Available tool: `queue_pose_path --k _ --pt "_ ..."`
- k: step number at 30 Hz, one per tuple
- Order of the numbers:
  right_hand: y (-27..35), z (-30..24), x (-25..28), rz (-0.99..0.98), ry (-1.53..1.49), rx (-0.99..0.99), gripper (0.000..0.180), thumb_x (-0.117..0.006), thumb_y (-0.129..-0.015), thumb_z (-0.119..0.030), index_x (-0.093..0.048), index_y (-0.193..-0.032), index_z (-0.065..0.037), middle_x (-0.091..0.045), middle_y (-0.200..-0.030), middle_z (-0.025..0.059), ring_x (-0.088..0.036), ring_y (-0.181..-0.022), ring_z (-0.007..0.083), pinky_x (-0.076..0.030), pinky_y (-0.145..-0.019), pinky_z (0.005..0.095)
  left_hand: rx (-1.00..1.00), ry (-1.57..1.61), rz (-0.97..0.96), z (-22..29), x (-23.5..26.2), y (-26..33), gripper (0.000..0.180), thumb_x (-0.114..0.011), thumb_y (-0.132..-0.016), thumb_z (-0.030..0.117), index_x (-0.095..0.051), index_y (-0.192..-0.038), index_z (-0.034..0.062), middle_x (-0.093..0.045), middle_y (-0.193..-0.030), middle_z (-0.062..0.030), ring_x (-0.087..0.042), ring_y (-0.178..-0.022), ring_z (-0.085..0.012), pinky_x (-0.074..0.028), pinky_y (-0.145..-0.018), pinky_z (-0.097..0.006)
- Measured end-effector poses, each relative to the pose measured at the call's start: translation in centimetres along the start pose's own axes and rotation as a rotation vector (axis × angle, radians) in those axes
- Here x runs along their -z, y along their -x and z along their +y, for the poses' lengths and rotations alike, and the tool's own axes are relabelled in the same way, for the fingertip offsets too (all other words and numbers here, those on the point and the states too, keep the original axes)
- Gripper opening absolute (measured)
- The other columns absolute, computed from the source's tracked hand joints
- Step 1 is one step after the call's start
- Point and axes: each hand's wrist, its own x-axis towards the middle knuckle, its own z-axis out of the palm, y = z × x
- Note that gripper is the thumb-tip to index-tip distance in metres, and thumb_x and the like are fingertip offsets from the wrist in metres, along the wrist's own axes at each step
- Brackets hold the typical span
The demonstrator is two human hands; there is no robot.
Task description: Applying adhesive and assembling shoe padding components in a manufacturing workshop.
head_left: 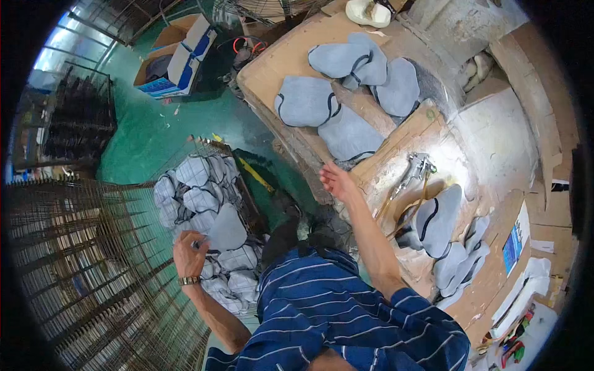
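Note:
My left hand (pixel 190 252), with a watch on its wrist, is closed at the lower left edge of a smooth grey fabric piece (pixel 228 230). That piece is rounded at one end, and it hangs over a heap of similar grey pieces (pixel 197 172) in a wire-sided bin. My right hand (pixel 337 181) is raised by the bench edge, fingers apart and slightly bent, holding nothing. Just beyond it lies a grey pad with black edging (pixel 349 136); several more such pads (pixel 306 101) are spread on the cardboard-covered bench (pixel 266 68).
A metal spray gun (pixel 413 173) with a hose lies on the bench at the right, near more grey pads (pixel 440 219). Wire racks (pixel 74 266) stand close on my left. An opened carton (pixel 176 62) sits on the green floor (pixel 145 127) at the far left.

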Motion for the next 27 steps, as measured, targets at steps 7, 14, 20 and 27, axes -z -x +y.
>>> queue_pose_path --k 7,14,20,27 --pt "-10.1 -3.2 -8.6 0.119 -0.689 0.183 0.092 -0.088 -0.076 -0.051 -0.043 -0.140 -0.003 -0.064 -0.115 0.0152 -0.058 -0.078 0.0258 -0.055 -0.073 0.0403 0.078 0.166 0.017 -6.4 -0.9 -0.2 0.025 -0.081 -0.070 0.017 -0.071 -0.087 0.0025 -0.071 -0.100 -0.0134 -0.067 -0.097 -0.0351 -0.052 -0.086 -0.043" --pt "-13.9 -5.8 -7.1 0.117 -0.616 0.399 0.049 -0.077 -0.087 -0.016 -0.047 -0.124 -0.003 -0.056 -0.096 0.0134 -0.057 -0.086 0.0285 -0.052 -0.075 0.0438 0.200 0.285 -0.020 -13.2 0.9 -4.0 0.030 -0.079 -0.078 0.028 -0.072 -0.093 0.0034 -0.067 -0.097 -0.0142 -0.067 -0.088 -0.0347 -0.053 -0.078 -0.043" --pt "-10.5 -8.5 -3.4 0.353 0.355 0.677 0.027 -0.064 -0.095 -0.023 -0.057 -0.111 -0.004 -0.059 -0.099 0.0140 -0.058 -0.087 0.0286 -0.054 -0.075 0.0389 0.308 0.255 0.087 -18.2 2.2 -4.6 0.025 -0.077 -0.077 0.025 -0.071 -0.090 0.0048 -0.067 -0.098 -0.0128 -0.065 -0.096 -0.0346 -0.052 -0.084 -0.044" --pt "-1.3 -9.2 -8.0 0.558 -0.138 0.315 0.035 -0.071 -0.089 -0.036 -0.058 -0.106 -0.008 -0.062 -0.092 0.0076 -0.061 -0.085 0.0275 -0.054 -0.076 0.0472 0.447 0.404 0.197 -23.4 1.3 -2.6 0.023 -0.076 -0.077 0.025 -0.071 -0.089 0.0067 -0.067 -0.098 -0.0113 -0.065 -0.094 -0.0340 -0.052 -0.082 -0.044"
